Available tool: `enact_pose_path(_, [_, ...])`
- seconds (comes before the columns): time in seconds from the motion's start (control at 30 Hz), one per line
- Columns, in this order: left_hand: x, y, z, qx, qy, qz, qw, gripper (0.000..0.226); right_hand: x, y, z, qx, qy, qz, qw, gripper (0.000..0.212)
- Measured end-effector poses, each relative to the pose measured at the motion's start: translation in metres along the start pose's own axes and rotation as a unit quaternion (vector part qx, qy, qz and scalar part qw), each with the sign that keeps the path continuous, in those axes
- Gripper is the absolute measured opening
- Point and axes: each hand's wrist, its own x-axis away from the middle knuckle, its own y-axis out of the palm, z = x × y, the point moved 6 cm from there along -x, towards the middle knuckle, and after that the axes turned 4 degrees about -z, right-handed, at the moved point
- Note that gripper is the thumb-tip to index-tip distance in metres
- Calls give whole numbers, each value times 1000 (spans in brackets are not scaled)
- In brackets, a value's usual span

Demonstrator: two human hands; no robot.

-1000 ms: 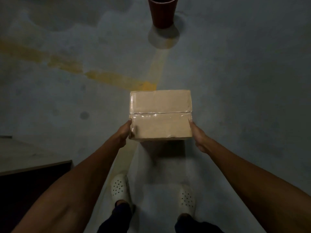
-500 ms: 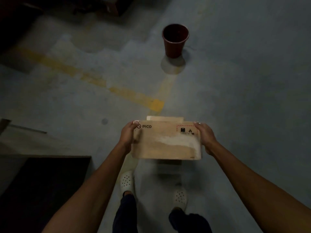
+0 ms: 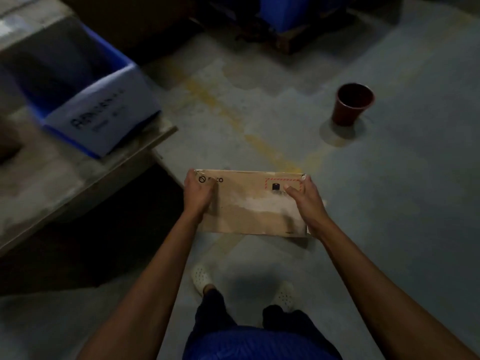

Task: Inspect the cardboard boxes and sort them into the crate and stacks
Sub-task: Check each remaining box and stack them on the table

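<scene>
While both bare arms reach forward over the grey concrete floor (image 3: 389, 203), the flat brown cardboard box (image 3: 253, 206) sits in the air between the two hands, its broad printed face turned up toward the camera. The left hand (image 3: 198, 192) clasps the left end, fingers (image 3: 192, 176) curled over the far top corner beside a small round black logo; the thumb lies on the printed face. The right hand (image 3: 305, 197) clasps the right end the same way, its thumb resting just beside a red dashed rectangle with a black symbol inside. So the fingers of both hands are closed on the box — neither is spread wide. A pale scuffed patch runs across the face between the two thumbs.

Beyond the left fingers and well apart from them, a blue plastic crate (image 3: 78, 110) with a white paper label (image 3: 104, 114) on its near wall stands on a low, dusty grey worktop (image 3: 52, 183); the label's writing is too blurred to read. Beyond the right fingers, well apart, a dark red plastic bucket (image 3: 350, 105) stands upright on the floor. Worn yellow paint lines (image 3: 259, 144) cross the floor just past the box's far edge. Below the box, two white perforated clogs (image 3: 201, 276) show — the person is standing.
</scene>
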Motion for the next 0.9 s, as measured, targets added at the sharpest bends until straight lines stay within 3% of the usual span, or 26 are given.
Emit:
enact_pose_path(0.1, [14,-77,-3,-52,-13,69,996,74,12,49,-56,34,-35,-35,998,93])
enact_pose_path(0.27, [32,-216,-25,-33,-44,166,985,62,43,143,-157,46,-136,-43,989,49])
enact_pose_path(0.5, [63,-401,-69,0,-46,281,959,50,98,298,-245,2,-188,-66,980,72])
enact_pose_path(0.77, [90,-522,-123,37,-95,373,922,53,133,434,-288,-31,-216,-143,965,30])
enact_pose_path(0.83, [94,-539,-131,44,-91,402,910,51,139,457,-300,-50,-213,-166,962,41])
enact_pose_path(0.9, [97,-552,-137,64,-82,433,895,45,139,481,-308,-56,-213,-179,959,78])
